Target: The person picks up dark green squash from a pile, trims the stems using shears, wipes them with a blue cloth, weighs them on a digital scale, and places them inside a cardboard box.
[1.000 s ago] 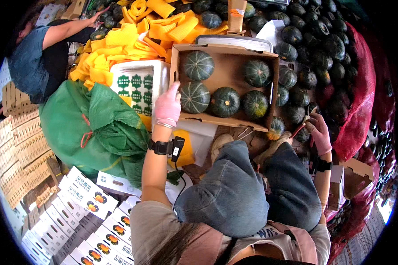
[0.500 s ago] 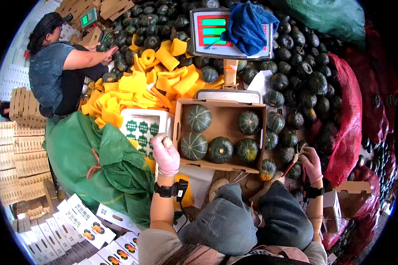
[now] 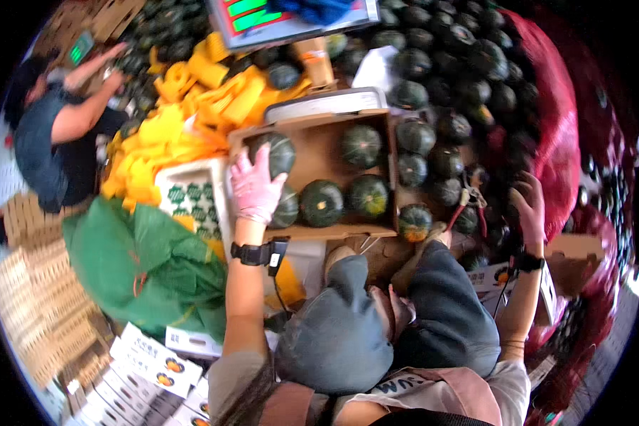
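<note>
My left hand (image 3: pixel 254 186), in a pale pink glove, lies with fingers spread over the left side of an open cardboard box (image 3: pixel 305 233). Its fingertips reach a green squash (image 3: pixel 277 153), and a second squash (image 3: pixel 285 207) is partly hidden by the hand. Three more squash, one of them (image 3: pixel 321 203) in the middle of the front row, sit in the box. Out to the right, my gloved right hand (image 3: pixel 529 206) is over the heaped squash with its fingers bent and apart, holding nothing I can see. Red-handled clippers (image 3: pixel 468 202) lie on the squash beside it.
The box rests on a scale whose display (image 3: pixel 291 21) has a blue cloth on it. Yellow foam sleeves (image 3: pixel 184 117) and a white tray of green labels (image 3: pixel 192 202) are left, near a green sack (image 3: pixel 142 270). A red mesh sack (image 3: pixel 550 121) stands right. A co-worker (image 3: pixel 50 142) sits far left.
My left hand has opened and moved from the tray's edge onto the squash in the box. My right hand has let go of the clippers and shifted right. The whole view has turned and shifted.
</note>
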The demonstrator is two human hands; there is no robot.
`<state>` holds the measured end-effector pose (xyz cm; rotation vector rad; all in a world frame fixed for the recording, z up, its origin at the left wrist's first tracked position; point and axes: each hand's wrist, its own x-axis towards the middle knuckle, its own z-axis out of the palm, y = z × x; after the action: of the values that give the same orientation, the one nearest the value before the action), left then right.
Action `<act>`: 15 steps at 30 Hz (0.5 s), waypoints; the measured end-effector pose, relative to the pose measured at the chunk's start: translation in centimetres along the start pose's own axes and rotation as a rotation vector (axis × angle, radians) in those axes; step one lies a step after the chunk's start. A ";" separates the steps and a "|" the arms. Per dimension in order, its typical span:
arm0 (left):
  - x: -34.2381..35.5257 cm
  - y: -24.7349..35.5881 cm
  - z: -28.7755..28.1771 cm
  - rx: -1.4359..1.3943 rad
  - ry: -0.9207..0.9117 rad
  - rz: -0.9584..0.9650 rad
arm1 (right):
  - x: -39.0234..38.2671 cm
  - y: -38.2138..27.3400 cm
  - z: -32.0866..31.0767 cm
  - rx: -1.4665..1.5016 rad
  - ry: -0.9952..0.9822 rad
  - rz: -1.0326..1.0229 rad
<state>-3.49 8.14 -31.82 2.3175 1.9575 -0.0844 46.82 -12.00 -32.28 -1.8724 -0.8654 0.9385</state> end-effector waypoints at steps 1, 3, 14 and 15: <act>0.3 0.1 0.8 0.044 0.015 0.053 | 0.3 -0.3 0.3 -0.150 -0.047 -0.032; 2.0 0.1 3.3 0.058 0.035 0.160 | 1.8 0.0 1.3 -0.396 -0.297 -0.128; 4.1 0.0 9.3 0.061 0.443 0.117 | 6.0 5.8 9.7 -0.526 -0.326 -0.212; 4.2 0.0 9.3 0.011 0.432 0.126 | 6.4 6.5 9.8 -0.482 -0.232 -0.137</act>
<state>-2.57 11.15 -41.55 2.6310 1.9709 0.4526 42.85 -5.61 -43.33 -2.0915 -1.4445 0.9310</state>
